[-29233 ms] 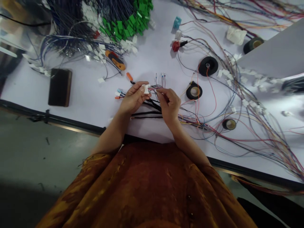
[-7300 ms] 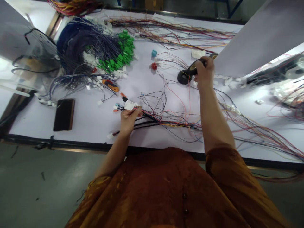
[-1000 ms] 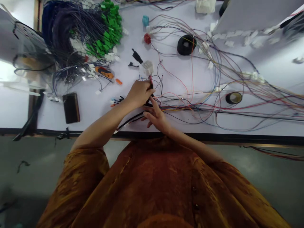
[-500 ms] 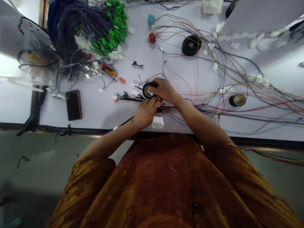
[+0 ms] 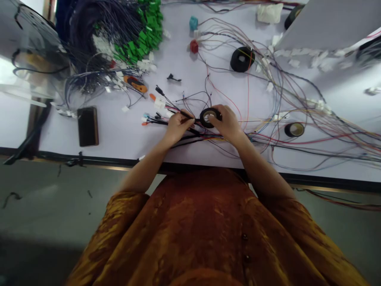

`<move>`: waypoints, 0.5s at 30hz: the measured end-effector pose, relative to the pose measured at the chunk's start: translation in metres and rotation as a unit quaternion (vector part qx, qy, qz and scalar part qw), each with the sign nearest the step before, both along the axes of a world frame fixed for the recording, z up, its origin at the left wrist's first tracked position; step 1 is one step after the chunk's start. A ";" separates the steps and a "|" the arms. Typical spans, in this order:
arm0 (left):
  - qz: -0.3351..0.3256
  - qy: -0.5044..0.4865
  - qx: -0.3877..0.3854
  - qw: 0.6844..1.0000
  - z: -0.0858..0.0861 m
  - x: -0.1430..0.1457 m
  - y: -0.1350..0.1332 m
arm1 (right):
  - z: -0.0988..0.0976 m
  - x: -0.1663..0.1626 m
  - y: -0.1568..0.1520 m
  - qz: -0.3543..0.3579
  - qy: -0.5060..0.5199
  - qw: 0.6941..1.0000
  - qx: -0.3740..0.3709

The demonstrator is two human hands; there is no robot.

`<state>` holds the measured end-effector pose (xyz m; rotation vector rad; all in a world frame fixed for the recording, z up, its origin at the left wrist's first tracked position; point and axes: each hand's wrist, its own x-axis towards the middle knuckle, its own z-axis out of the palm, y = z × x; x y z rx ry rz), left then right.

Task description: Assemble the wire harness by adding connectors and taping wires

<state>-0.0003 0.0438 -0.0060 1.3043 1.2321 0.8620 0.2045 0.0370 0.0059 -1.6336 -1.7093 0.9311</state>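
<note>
My right hand [image 5: 228, 124] grips a roll of black tape [image 5: 203, 118], with a finger and thumb at its core. Just left of the roll, my left hand [image 5: 177, 126] pinches a dark wire bundle [image 5: 187, 114], and black tape seems to span from there to the roll. Wires with a white connector [image 5: 160, 103] and a black connector [image 5: 160, 90] stick out past my left fingers. Below them lie more black-sleeved wires [image 5: 159, 121] with small orange and blue ends. Coloured wires [image 5: 217, 137] run off to the right beneath my right hand.
A phone [image 5: 88, 126] lies at the left. Behind it are an orange cutter [image 5: 135, 84] and a heap of wires with green connectors [image 5: 142, 43]. Other tape rolls [image 5: 242, 59] and loose wires [image 5: 282, 87] spread over the right side. The table's front edge [image 5: 312, 178] runs close to my body.
My right hand and the tape roll have moved right, away from my left hand. My left hand has shifted up-left onto the wire bundle. The white connector near the table's front is out of sight.
</note>
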 end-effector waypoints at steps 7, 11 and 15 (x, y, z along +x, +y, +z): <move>-0.014 0.083 0.057 0.995 -0.003 0.002 -0.006 | 0.015 -0.009 0.011 0.168 -0.185 0.966 0.060; 0.015 0.121 0.072 0.990 -0.008 0.002 -0.011 | 0.029 -0.009 0.007 0.231 -0.235 0.944 0.026; -0.016 0.067 0.030 0.997 -0.008 -0.001 -0.008 | 0.030 -0.005 0.004 0.278 -0.248 0.928 0.024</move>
